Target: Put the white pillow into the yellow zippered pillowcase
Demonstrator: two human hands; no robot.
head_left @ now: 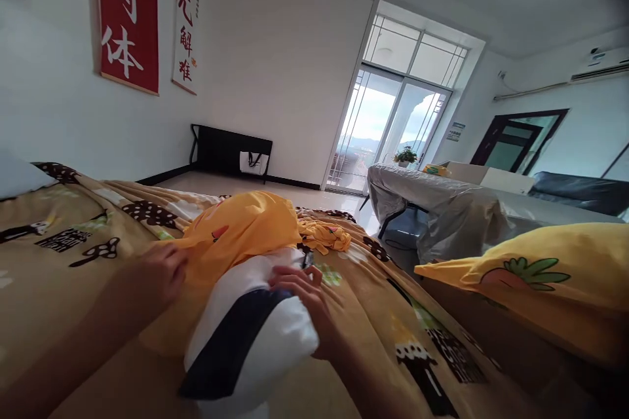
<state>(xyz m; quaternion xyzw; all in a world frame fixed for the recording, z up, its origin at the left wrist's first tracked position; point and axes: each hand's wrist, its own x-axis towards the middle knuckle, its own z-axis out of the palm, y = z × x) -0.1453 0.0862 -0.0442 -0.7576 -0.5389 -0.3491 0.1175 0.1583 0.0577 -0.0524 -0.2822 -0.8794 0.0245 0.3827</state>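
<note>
A white pillow with a navy band (246, 334) lies in front of me on a patterned bedspread (363, 314). Its far end goes into a yellow-orange pillowcase (255, 216) with a carrot print, which bulges up behind it. My left hand (170, 272), somewhat blurred, is closed on the pillowcase's left edge. On the pillow's right side, my right hand (302, 288) grips with bent fingers near the pillowcase opening. The part of the pillow inside the cloth is hidden.
Crumpled yellow cloth (327, 236) lies just beyond the pillowcase. A carrot-print yellow pillow (550, 275) is at the right. Past the bed stand a plastic-covered table (442, 200) with a box (491, 177), and a low black board (221, 150) by the wall.
</note>
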